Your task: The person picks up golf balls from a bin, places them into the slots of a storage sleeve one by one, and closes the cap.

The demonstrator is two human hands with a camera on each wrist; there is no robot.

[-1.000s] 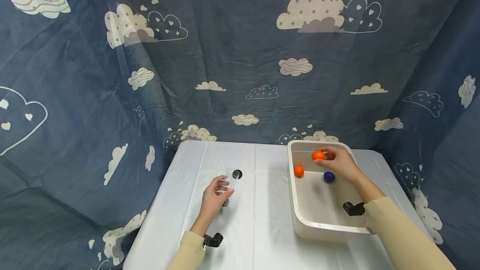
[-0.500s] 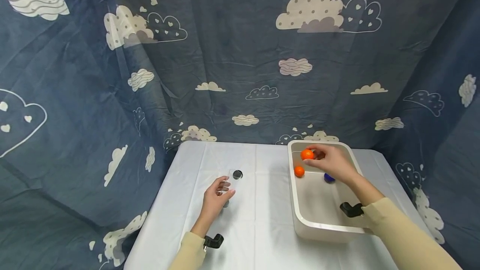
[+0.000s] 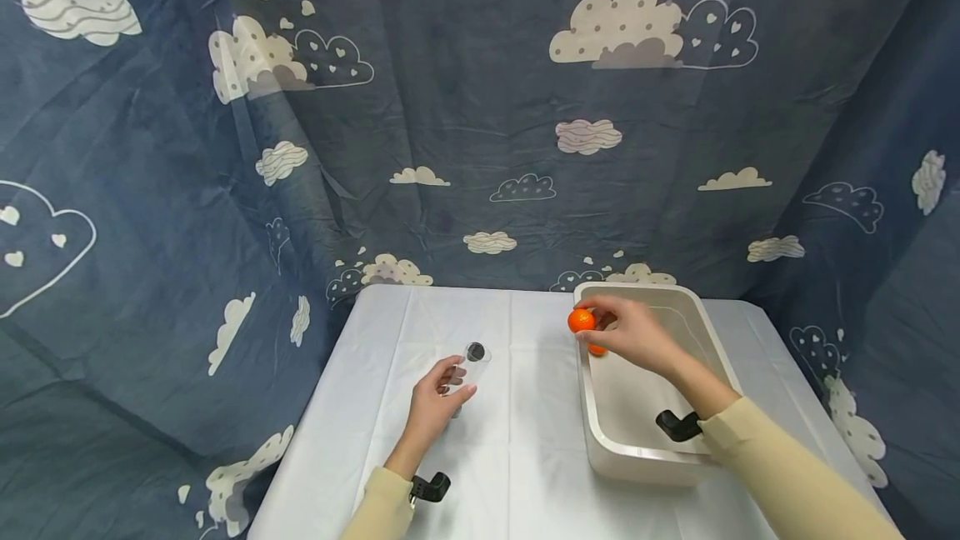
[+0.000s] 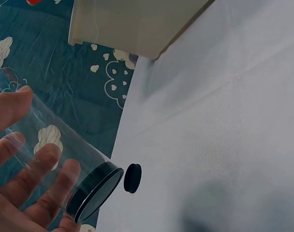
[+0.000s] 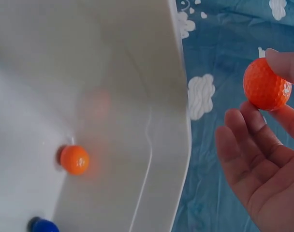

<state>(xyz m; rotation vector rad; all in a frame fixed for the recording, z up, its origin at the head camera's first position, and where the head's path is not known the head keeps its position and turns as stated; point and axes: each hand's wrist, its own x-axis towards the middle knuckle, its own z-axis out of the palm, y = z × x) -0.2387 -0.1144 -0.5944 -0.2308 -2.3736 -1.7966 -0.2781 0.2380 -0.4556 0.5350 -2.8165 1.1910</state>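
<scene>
My left hand (image 3: 433, 398) grips a clear plastic tube (image 4: 65, 140) with a black base, tilted above the table. Just beyond its base in the left wrist view, a black round cap (image 4: 132, 178) lies on the white cloth. Between thumb and fingertips my right hand (image 3: 626, 333) pinches an orange golf ball (image 5: 267, 84), held at the left rim of the beige bin (image 3: 592, 423). A second orange ball (image 5: 74, 160) rests in the bin near its wall. The blue ball (image 5: 44, 225) also lies in there; in the head view my right hand hides it.
The bin stands on the right part of a table with a white cloth (image 3: 517, 440). A dark blue cloud-patterned curtain (image 3: 450, 107) hangs behind the table and at both sides. Black camera mounts sit on both wrists.
My right hand has carried the orange golf ball leftward, from over the bin to its left rim. My left hand has shifted slightly right with the tube, tilting its top rightward.
</scene>
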